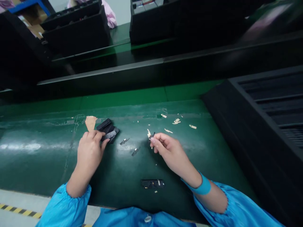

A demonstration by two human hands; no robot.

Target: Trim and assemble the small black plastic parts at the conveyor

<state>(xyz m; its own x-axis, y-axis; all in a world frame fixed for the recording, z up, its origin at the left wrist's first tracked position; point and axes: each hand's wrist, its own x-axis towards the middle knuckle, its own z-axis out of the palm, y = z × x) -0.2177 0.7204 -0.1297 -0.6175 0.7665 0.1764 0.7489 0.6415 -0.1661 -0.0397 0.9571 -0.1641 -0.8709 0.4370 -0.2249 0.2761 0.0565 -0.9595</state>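
My left hand (91,148) pinches a flat dark-grey plastic part (110,135) between thumb and fingers. It lies against a small pile of black plastic parts (104,125). Just beyond its knuckles is a tan piece of paper or film (90,122). My right hand (167,148) is closed in a pinch on a small black piece with cream-coloured slips (149,133) showing at the fingertips; its exact kind is too small to tell. Between my hands lie two small dark strips with shiny patches (124,141). Nearer my body rests a long black plastic housing (152,183) with small parts in it.
Several cream-coloured slips (176,121) are scattered beyond my right hand on the green mat (113,176). A large black ribbed tray (267,107) stands at the right. Behind a raised ledge (106,73) are black bins (78,31), with a person's pink sleeve (109,14) beyond.
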